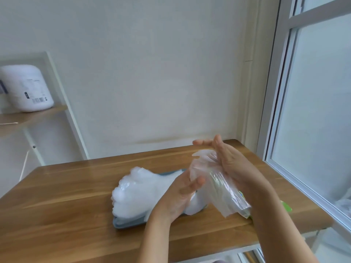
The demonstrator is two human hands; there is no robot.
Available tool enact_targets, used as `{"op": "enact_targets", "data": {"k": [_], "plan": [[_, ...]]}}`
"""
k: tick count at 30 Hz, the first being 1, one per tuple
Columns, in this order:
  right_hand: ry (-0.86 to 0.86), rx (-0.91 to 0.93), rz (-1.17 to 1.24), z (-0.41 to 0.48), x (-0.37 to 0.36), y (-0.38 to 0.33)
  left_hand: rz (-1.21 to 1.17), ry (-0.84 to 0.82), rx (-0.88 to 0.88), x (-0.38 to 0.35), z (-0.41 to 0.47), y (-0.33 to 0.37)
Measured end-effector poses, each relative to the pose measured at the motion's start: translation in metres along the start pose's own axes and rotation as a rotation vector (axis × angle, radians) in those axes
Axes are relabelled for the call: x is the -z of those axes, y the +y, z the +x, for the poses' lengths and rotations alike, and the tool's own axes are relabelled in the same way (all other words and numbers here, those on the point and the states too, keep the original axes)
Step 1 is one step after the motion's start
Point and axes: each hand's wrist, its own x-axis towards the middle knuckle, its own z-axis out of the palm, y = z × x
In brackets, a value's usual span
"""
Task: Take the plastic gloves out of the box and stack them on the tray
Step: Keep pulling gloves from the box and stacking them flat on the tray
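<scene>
Plastic gloves (142,190) lie heaped on the blue tray (129,224) at centre frame. Just right, the left hand (180,194) pinches one raised glove (220,185) with thumb and fingers; the right hand (229,162) presses it with straight, joined fingers.

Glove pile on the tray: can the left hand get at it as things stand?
Probably yes. The left hand hangs close over the glove pile on the tray, with nothing between them. But it and the right hand press a loose glove between them, so it is not free.
</scene>
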Motion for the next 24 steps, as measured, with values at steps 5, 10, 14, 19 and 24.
{"op": "enact_targets", "data": {"k": [5,10,14,19,24], "plan": [[-0.126,-0.055,0.038,0.004,-0.001,0.006,-0.270,-0.151,0.138,0.011,-0.017,-0.008],[-0.225,-0.097,0.025,-0.005,0.000,0.012,-0.499,-0.035,0.166,0.023,-0.022,-0.015],[-0.142,-0.135,-0.133,-0.005,-0.004,0.027,-0.350,0.155,0.136,0.034,-0.027,-0.011],[0.151,-0.189,-0.055,-0.003,-0.004,0.033,-0.177,0.244,0.194,0.041,-0.025,0.000],[-0.039,-0.223,-0.147,-0.005,0.004,0.041,0.007,0.300,0.203,0.055,-0.025,0.013]]}}
